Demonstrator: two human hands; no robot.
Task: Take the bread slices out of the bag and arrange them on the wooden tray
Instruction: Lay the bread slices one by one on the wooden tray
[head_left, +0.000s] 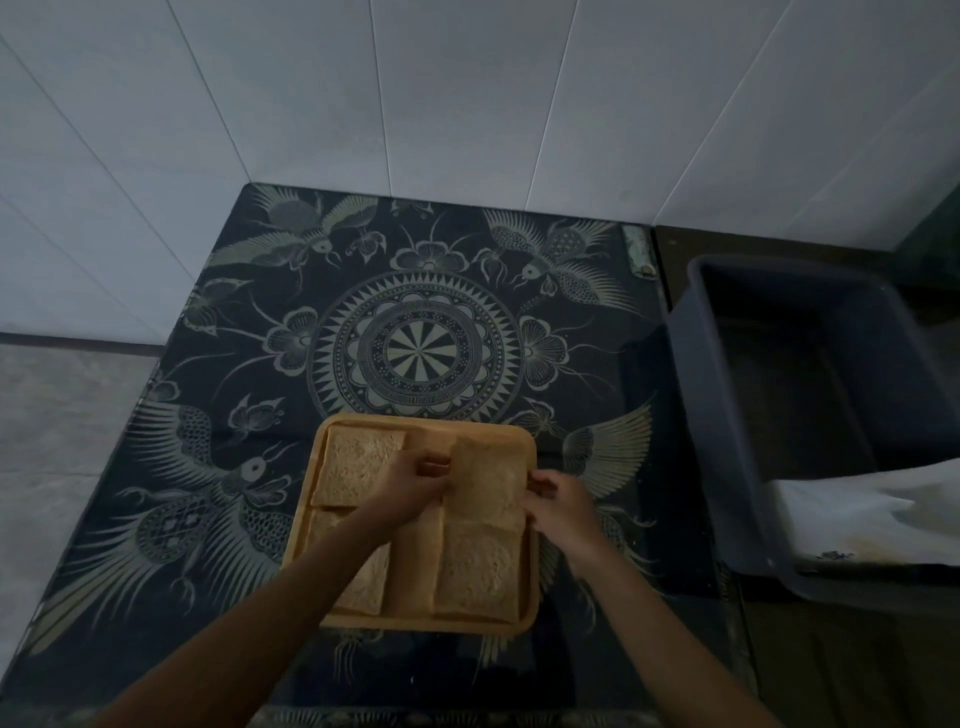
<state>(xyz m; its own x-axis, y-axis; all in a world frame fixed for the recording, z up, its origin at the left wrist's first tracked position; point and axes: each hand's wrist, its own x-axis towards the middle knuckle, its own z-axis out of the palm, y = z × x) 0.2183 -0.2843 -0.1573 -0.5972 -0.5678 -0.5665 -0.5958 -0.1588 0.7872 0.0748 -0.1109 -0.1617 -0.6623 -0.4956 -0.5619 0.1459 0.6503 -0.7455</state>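
Head view, nearest first. Two bare forearms enter from the lower edge and converge over the wooden tray (426, 623). Left hand (410, 480): fingers curled, pinching the left edge of the far-right bread slice (485, 480). Right hand (558, 501): fingers bent, gripping the same slice at its right edge, close to the tray rim; this slice sits slightly lifted and tilted at the far-right quarter of the tray. Near-right bread slice (478, 577): lying flat, its far edge touching or tucked under the held slice. Near-left bread slice (366, 582): flat, largely covered by the left forearm. Far-left bread slice (358, 467): flat, in the far-left corner. Tray: square, rounded corners, resting on a dark patterned cloth (415, 353) with bird and mandala motifs. To the right, well apart from the tray: a dark plastic tub (737, 415), with a pale bag or wrapper (857, 514) lying in its near end; contents not discernible. Behind: a white tiled wall (467, 93).
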